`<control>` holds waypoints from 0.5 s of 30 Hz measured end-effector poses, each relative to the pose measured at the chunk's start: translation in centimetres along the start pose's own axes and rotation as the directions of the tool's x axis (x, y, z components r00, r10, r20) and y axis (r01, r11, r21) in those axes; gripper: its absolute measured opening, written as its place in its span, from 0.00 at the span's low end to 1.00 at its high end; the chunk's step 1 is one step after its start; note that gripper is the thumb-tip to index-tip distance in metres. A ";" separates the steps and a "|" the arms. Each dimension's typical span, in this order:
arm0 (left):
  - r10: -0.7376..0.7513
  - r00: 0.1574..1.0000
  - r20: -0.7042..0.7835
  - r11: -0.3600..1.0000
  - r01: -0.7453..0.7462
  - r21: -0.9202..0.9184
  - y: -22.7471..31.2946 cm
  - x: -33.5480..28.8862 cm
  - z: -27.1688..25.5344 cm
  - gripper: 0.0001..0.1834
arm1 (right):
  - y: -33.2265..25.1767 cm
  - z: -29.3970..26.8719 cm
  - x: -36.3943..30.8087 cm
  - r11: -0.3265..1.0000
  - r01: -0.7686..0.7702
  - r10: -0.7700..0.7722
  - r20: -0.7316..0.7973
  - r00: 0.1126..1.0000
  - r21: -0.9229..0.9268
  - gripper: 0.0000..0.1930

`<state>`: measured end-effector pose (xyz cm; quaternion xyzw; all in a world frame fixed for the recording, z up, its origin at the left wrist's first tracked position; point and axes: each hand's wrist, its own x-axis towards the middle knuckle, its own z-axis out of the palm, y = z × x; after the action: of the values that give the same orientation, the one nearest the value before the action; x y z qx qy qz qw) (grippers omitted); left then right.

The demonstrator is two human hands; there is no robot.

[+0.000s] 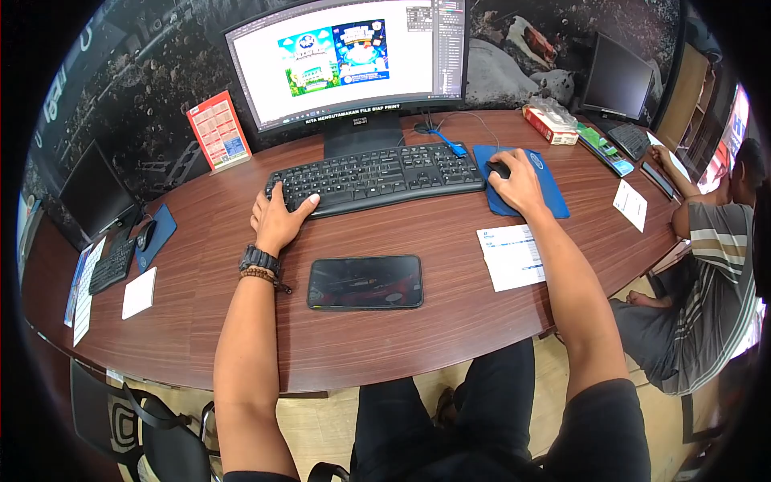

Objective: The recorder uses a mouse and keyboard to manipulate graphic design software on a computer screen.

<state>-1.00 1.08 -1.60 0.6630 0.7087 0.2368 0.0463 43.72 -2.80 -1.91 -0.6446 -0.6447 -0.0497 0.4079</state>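
Observation:
My left hand (278,216) rests on the left end of a black keyboard (377,173), fingers spread over the keys and thumb stretched along the front edge. A dark watch and a beaded bracelet circle that wrist. On a blue mouse pad (549,186), my right hand (518,183) is wrapped over a black computer mouse (499,169), which shows only in part. Behind the keyboard stands a wide monitor (418,72) with two colourful poster designs on a white screen. Between my forearms a black smartphone (365,282) lies flat, its screen dark.
Printed paper (512,257) lies beside my right forearm. A red desk calendar (218,131) stands left of the monitor, a red-and-white box (550,124) to its right. At the right a person (699,265) sits by the desk. A black chair (152,426) is at lower left.

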 end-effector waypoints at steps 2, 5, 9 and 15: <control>0.007 1.000 0.000 1.000 -0.007 -0.031 -0.1 0.0 0.1 0.58 | -0.1 0.0 0.0 1.000 -0.011 0.011 0.006 1.000 0.004 0.17; 0.001 1.000 -0.001 1.000 -0.001 -0.028 -0.1 0.0 0.1 0.58 | -0.5 -0.2 -0.1 0.999 -0.039 0.038 0.023 0.999 0.013 0.18; 0.001 1.000 -0.001 1.000 -0.001 -0.027 -0.1 0.0 0.1 0.58 | -0.4 -0.1 -0.1 0.999 -0.038 0.037 0.019 0.999 0.020 0.18; 0.003 1.000 -0.002 0.999 -0.003 -0.033 0.0 0.0 0.0 0.58 | -0.1 -0.1 0.0 0.999 -0.032 0.032 0.018 0.999 0.001 0.17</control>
<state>-1.00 1.05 -1.65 0.6629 0.7038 0.2492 0.0563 43.68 -2.86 -1.79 -0.6551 -0.6379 -0.0368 0.4032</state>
